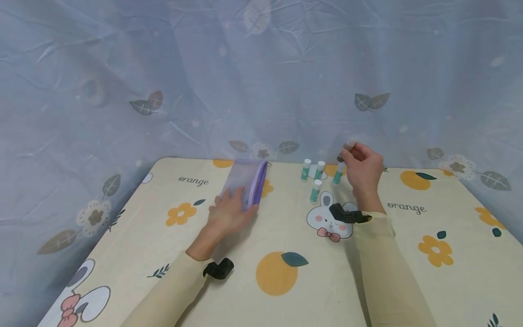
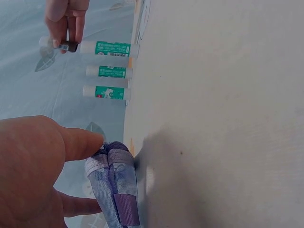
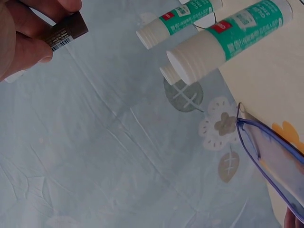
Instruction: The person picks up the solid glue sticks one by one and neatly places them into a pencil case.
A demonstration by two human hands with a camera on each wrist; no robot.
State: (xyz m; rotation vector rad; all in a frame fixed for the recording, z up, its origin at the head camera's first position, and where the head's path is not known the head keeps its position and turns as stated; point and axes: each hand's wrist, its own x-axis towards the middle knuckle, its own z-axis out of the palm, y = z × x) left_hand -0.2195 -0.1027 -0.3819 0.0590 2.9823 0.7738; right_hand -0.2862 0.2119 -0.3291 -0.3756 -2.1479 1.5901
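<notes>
My left hand [image 1: 229, 212] lies with spread fingers on a purple-edged mesh zip pouch [image 1: 238, 176], which lies flat. In the left wrist view, its thumb touches the zipped edge. The right wrist view shows the pouch's mouth [image 3: 273, 164] gaping a little. Raised above the back of the table, my right hand [image 1: 365, 168] pinches a small dark brown item [image 3: 64, 32] with a barcode and a whitish end; its exact kind is unclear. Several white-capped green glue sticks [image 1: 314, 190] stand upright just left of and below that hand, one glue stick [image 1: 338, 174] nearest.
A cream tablecloth [image 1: 278, 227] printed with oranges, flowers and rabbits covers the table. Directly behind the table's back edge hangs a pale blue-grey curtain [image 1: 261, 91]. Black wrist bands [image 1: 347, 215] sit over both sleeves.
</notes>
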